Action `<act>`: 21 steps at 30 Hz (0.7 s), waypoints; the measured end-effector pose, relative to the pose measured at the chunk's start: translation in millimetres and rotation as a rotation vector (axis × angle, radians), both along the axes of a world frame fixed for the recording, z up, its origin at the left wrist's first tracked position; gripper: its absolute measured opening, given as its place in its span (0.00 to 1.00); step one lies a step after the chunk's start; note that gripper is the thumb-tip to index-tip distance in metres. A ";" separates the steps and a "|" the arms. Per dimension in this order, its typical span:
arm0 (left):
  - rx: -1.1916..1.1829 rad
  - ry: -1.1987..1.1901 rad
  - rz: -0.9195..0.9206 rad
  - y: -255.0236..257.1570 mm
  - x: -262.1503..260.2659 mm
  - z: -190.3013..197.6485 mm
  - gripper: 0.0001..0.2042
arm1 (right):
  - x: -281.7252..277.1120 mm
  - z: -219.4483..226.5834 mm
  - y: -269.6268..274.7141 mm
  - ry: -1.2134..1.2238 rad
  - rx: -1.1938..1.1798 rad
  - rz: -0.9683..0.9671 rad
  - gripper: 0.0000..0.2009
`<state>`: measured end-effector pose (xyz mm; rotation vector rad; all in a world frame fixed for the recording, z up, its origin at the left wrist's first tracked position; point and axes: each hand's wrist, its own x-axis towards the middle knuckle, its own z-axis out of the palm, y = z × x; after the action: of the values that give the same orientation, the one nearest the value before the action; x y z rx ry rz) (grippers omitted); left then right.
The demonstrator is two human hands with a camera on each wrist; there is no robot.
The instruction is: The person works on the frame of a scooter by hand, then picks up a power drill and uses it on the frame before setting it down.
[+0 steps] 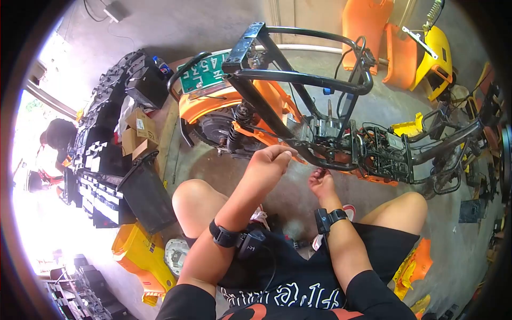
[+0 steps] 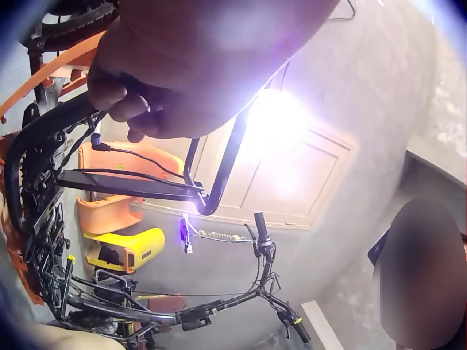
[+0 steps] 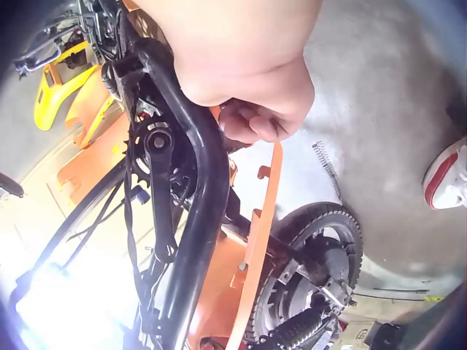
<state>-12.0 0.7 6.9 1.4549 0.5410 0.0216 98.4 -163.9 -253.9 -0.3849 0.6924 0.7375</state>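
A motorbike or scooter stripped to its black tube frame (image 1: 314,80) stands in front of me. My left hand (image 1: 271,162) is beside the lower frame tube, fingers curled and thumb against the forefinger. It overlaps an orange trim strip (image 1: 256,134) in the head view. Lower and to the right, my right hand (image 1: 322,184) turns its curled fingers up under the frame. In the right wrist view the strip's narrow end (image 3: 277,149) meets the edge of that hand. I cannot tell whether either hand holds something small. The rear wheel (image 3: 314,240) and black shock absorber (image 1: 234,130) sit to the left.
A green number plate (image 1: 202,74) hangs over the orange rear fender (image 1: 205,106). Orange panels (image 1: 368,32) and a yellow panel (image 1: 434,61) lean at the back right. Black boxes and a black bin (image 1: 146,194) stand on the left. A coil spring (image 3: 326,164) lies on the floor.
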 end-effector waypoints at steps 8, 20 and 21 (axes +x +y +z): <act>0.227 -0.148 -0.019 3.4 1.5 -16.4 0.11 | -1.5 -13.3 0.1 -0.002 -0.143 0.077 0.13; 0.123 -0.125 0.044 -0.5 8.2 -32.1 0.10 | 8.2 -48.6 -14.3 -0.189 0.113 0.116 0.13; 0.094 -0.099 0.021 1.4 6.7 -26.8 0.11 | 6.7 -45.7 -15.7 -0.222 -0.012 0.164 0.14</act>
<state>-5.3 2.1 -19.9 1.5310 0.4796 0.1365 105.1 -179.5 -299.6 -0.5307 0.4603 0.8315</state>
